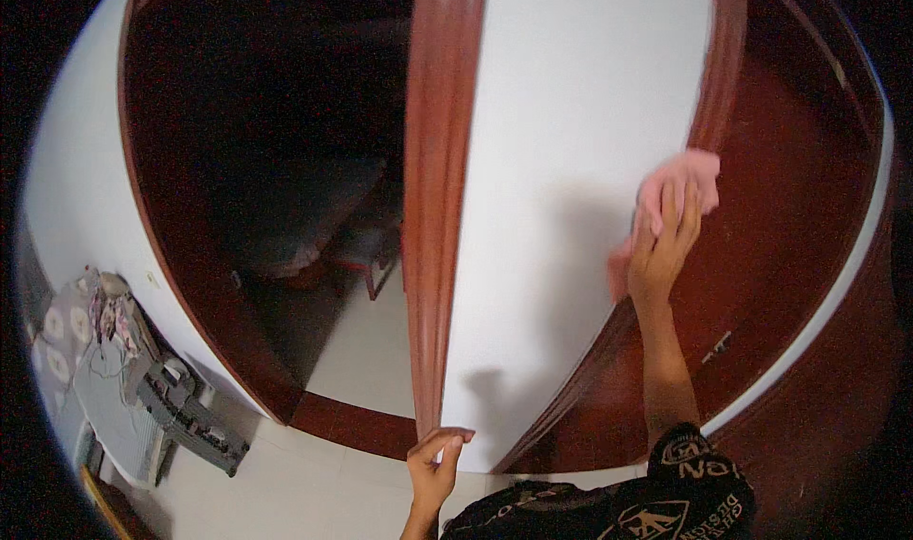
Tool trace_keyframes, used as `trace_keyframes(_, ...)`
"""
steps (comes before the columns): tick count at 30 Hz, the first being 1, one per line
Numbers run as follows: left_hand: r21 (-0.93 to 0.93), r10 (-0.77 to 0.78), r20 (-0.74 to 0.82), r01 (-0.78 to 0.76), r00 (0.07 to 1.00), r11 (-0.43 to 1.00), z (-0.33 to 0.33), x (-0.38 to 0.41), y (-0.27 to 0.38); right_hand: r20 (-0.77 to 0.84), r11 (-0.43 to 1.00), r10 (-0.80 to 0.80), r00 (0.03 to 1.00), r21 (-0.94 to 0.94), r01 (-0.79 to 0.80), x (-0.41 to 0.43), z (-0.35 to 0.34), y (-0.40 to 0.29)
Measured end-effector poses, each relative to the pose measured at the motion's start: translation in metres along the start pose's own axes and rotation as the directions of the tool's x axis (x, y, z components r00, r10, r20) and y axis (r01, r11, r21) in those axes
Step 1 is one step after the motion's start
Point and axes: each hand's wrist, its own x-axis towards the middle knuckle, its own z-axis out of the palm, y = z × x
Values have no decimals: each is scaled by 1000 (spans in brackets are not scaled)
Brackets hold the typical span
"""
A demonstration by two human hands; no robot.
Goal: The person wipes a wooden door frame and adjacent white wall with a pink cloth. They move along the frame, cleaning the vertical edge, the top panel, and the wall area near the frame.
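Observation:
My right hand [657, 258] is spread over a pink cloth [702, 163] and presses it against the reddish-brown wooden door frame [720, 76] on the right. Part of the cloth hangs below my fingers, along the edge of the white wall [585, 98]. Down at the bottom centre, my left hand [435, 465] is raised with its fingers loosely bent and a gap beside the thumb. Nothing shows in it. Just beyond it is the foot of another wooden door frame [441, 205], though I cannot tell whether they touch.
A dark brown door [777, 205] with a metal handle [717, 347] is at right. On the left, a doorway opens onto a dim room with a stool [367, 258]. A wooden threshold [349, 422] crosses the pale tiled floor [285, 490]. A grey plastic object [196, 415] and fabric [64, 333] lie at far left.

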Motion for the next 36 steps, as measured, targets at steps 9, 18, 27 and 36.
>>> trace_keyframes(9,77,-103,-84,110,991,991,-29,-14,21,-151,998,-26,988,60,35,133,20,13)
trace_keyframes(18,38,-125,-181,134,975,990,-25,-50,16,-64,963,-47,997,262,62,153,26,-65)
trace_keyframes(27,122,-103,-270,141,957,983,-29,-66,49,133,905,-409,903,184,383,132,33,-142)
trace_keyframes(36,140,-110,-236,145,965,979,-28,-53,59,155,970,-223,962,135,203,65,37,-73)
